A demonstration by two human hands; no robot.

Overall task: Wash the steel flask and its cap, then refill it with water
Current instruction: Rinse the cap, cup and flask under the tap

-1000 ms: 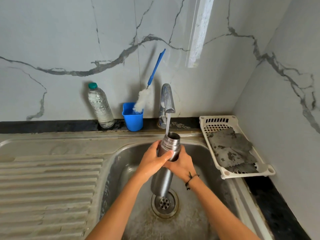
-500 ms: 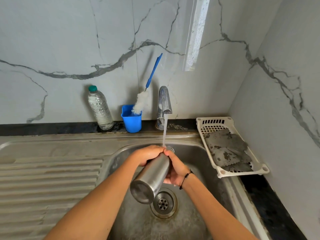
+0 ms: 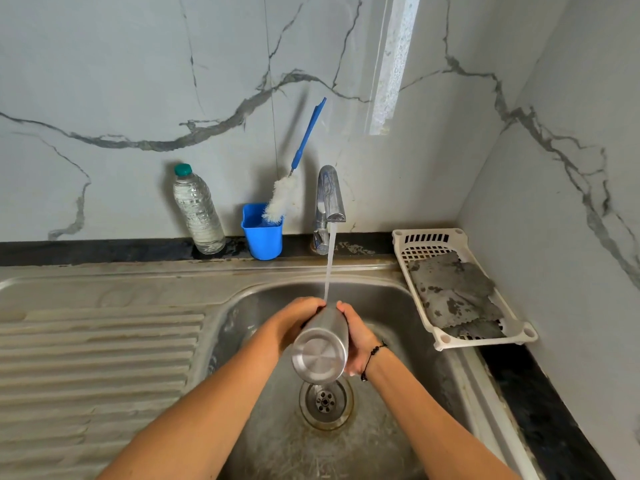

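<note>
Rinsing: both hands, left (image 3: pixel 300 318) and right (image 3: pixel 356 332), grip flask (image 3: pixel 320 344) under tap (image 3: pixel 329 199) stream.
Next: judged, upright it, refill.

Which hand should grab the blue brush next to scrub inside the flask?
Probably the left hand. The brush stands in the blue cup, left of the tap, on that hand's side. The right hand could keep gripping the flask alone.
</note>
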